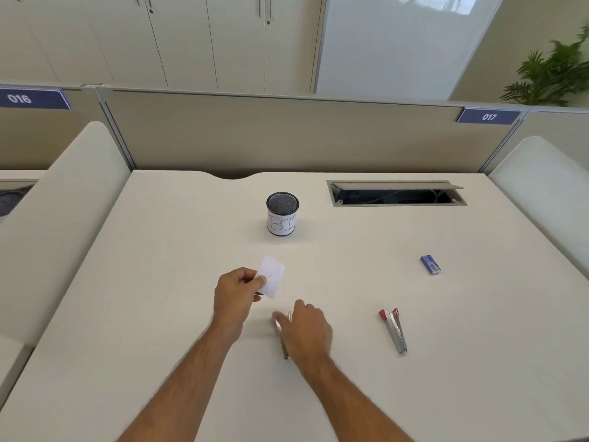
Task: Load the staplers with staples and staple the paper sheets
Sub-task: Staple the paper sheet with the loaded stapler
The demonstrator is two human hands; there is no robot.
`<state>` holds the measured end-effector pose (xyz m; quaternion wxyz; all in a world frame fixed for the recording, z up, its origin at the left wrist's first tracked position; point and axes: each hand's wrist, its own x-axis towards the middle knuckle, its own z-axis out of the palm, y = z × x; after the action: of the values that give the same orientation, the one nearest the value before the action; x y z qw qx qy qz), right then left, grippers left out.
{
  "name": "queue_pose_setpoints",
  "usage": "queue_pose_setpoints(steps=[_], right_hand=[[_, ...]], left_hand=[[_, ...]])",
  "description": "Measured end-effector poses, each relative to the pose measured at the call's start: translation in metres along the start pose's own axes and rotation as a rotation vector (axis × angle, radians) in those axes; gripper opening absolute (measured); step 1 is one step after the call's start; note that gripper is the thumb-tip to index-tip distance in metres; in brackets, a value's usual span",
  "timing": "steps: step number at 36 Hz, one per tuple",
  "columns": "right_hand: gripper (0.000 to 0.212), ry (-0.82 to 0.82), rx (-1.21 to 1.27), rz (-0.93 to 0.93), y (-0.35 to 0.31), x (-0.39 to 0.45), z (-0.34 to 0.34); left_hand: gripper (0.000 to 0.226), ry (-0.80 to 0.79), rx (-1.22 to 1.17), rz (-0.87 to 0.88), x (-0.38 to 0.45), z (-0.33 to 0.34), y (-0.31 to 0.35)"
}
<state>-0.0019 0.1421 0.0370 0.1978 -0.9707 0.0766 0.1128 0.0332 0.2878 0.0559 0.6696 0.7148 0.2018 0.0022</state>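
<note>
A small stack of paper sheets [271, 276] was held just above a pale counter [159, 314], pinched at its near-left corner between the thumb and curled fingers of the left hand [237, 291]; a short dark mark was seen on the top sheet. The right hand [307, 330] was laid palm-down over a metal stapler [282, 334] on the counter, its fingers bent over the stapler's far end, though motion blur left it unclear whether the stapler was actually gripped. The stapler's near end was seen projecting from under the hand towards the camera.

A second stapler [394, 330], silver with red ends, was left lying opened out flat on the counter, well apart to the right. Farther back on that side, a small blue staple box [430, 265] was seen. A mesh pen cup [282, 214], wrapped in white paper with hand-drawn letters, was stood upright near the counter's centre, beyond the sheets. An open cable hatch [396, 193] was set into the counter at the back right, before a beige partition [287, 135] numbered 017.
</note>
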Motion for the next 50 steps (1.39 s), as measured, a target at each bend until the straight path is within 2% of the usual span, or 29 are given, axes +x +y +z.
queue_pose_setpoints(steps=[2,4,7,10,13,15,17,19,23,27,30,32,36,44,50], right_hand=[[0.044,0.076,0.141,0.022,-0.002,0.003,-0.012],[0.051,0.118,0.389,0.051,-0.005,0.006,-0.027],[0.061,0.099,0.845,0.134,-0.01,0.011,-0.05],[0.066,-0.072,1.243,0.204,-0.012,0.017,-0.075],[0.053,-0.215,1.353,0.15,-0.006,0.022,-0.095],[0.035,-0.232,1.383,0.11,-0.001,0.023,-0.102],[0.025,-0.218,1.385,0.098,0.005,0.023,-0.105],[0.019,-0.202,1.382,0.091,0.009,0.023,-0.106],[0.018,-0.156,1.391,0.093,0.02,0.023,-0.11],[0.02,-0.145,1.406,0.087,0.029,0.023,-0.115],[0.019,-0.16,1.405,0.069,0.036,0.024,-0.118],[0.019,-0.168,1.408,0.061,0.042,0.025,-0.121],[0.022,-0.192,1.415,0.043,0.051,0.029,-0.126],[0.016,-0.168,1.383,0.003,0.068,0.04,-0.135],[0.024,-0.131,1.391,-0.017,0.081,0.051,-0.142]], left_hand=[[0.013,0.004,0.06,0.035,-0.003,0.003,0.003],[0.015,0.03,0.18,0.136,-0.008,0.009,0.006],[0.013,0.113,0.408,0.481,-0.02,0.019,0.012],[0.009,0.188,0.609,0.835,-0.027,0.028,0.016],[0.009,0.197,0.694,1.027,-0.027,0.037,0.02],[0.008,0.175,0.695,1.074,-0.028,0.042,0.023],[0.008,0.132,0.7,1.101,-0.029,0.046,0.025],[0.016,0.05,0.665,1.048,-0.029,0.048,0.025],[0.043,-0.093,0.409,0.714,-0.036,0.056,0.027],[0.033,-0.062,0.196,0.491,-0.036,0.067,0.036],[0.034,-0.125,0.014,0.271,-0.034,0.072,0.04],[0.028,-0.154,-0.117,0.195,-0.035,0.076,0.043],[0.014,-0.158,-0.178,0.174,-0.035,0.085,0.045],[0.013,-0.132,-0.19,0.165,-0.034,0.102,0.049],[0.011,-0.135,-0.18,0.165,-0.034,0.118,0.054]])
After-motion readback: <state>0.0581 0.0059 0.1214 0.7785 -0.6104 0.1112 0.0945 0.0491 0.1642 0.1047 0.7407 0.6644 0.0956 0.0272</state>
